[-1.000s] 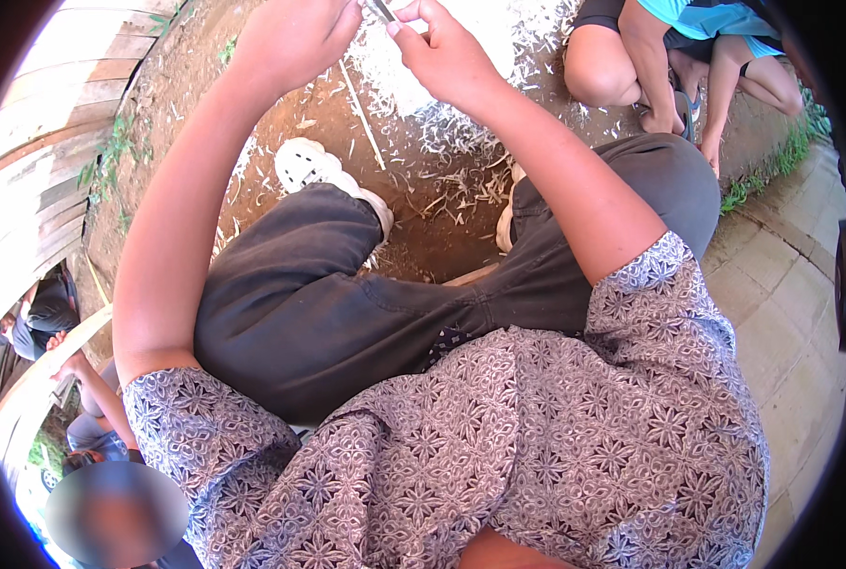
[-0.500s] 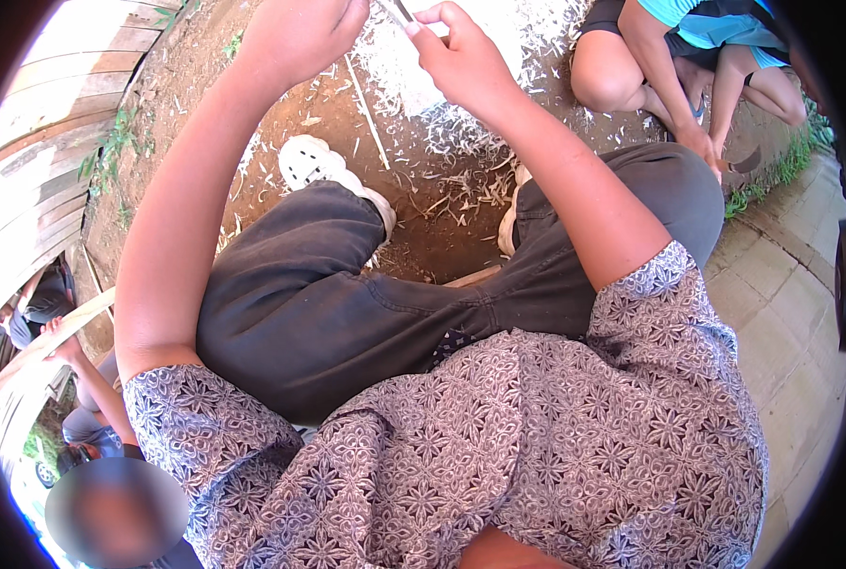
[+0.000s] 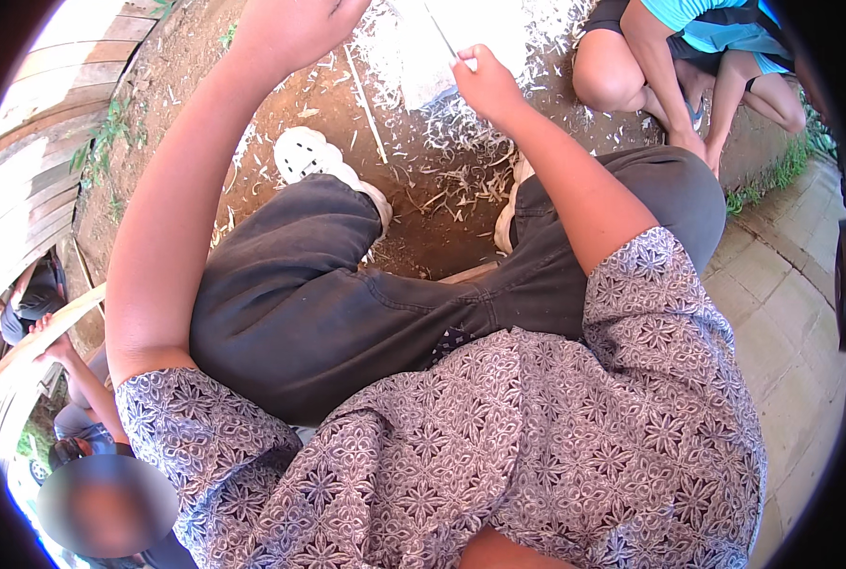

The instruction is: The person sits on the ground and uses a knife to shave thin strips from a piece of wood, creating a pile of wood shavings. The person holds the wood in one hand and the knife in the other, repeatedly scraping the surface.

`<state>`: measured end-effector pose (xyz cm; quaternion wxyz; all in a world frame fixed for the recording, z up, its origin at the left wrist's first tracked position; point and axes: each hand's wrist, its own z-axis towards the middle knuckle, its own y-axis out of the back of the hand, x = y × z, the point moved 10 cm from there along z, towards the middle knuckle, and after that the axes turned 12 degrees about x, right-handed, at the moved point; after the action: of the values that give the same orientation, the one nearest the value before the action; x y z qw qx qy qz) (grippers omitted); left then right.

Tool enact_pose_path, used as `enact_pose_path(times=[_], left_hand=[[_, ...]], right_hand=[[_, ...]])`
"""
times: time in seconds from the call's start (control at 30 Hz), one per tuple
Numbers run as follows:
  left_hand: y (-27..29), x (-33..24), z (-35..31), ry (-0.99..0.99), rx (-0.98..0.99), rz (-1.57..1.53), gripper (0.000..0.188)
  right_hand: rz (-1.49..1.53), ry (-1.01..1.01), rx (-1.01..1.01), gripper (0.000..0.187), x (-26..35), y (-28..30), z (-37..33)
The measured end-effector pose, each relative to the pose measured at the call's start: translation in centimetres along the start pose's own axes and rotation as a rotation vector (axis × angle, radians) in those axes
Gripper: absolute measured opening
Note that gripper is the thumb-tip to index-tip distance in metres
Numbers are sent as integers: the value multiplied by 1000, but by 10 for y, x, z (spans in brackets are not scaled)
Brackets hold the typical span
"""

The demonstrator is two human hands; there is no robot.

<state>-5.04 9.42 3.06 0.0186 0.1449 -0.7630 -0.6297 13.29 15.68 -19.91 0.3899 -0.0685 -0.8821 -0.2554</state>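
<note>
My right hand [image 3: 490,83] is closed, thumb and fingers pressed on the lower end of a thin strip [image 3: 439,31]. The strip slants up and left over a glaring white patch and runs out at the upper edge. My left hand [image 3: 309,27] is at the top, left of that patch; its fingers are largely cut off by the picture's edge, so what it holds is hidden. Beneath my right hand lie many pale curled shavings [image 3: 461,133], heaped around a white sheet-like surface [image 3: 428,90] washed out by sunlight.
My white clogs [image 3: 309,156] rest on brown soil. A long thin stick [image 3: 366,104] lies between them and the shavings. Another person [image 3: 622,71] sits at the upper right; someone at the lower left holds a long pale slat [image 3: 48,337]. Boards [image 3: 44,123] line the left, paving [image 3: 774,322] the right.
My right hand has moved down and to the right, away from my left, with the thin strip now stretched up from it. My left hand has shifted slightly up.
</note>
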Motion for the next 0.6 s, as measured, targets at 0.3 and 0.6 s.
enact_pose_path(times=[0.3, 0.6], left_hand=[[1, -1, -11, -37, -66, -78, 29], [-2, -9, -7, -50, -20, -48, 29]], right_hand=[[368, 374, -254, 25, 81, 31, -4], [68, 213, -159, 35, 55, 9, 10]])
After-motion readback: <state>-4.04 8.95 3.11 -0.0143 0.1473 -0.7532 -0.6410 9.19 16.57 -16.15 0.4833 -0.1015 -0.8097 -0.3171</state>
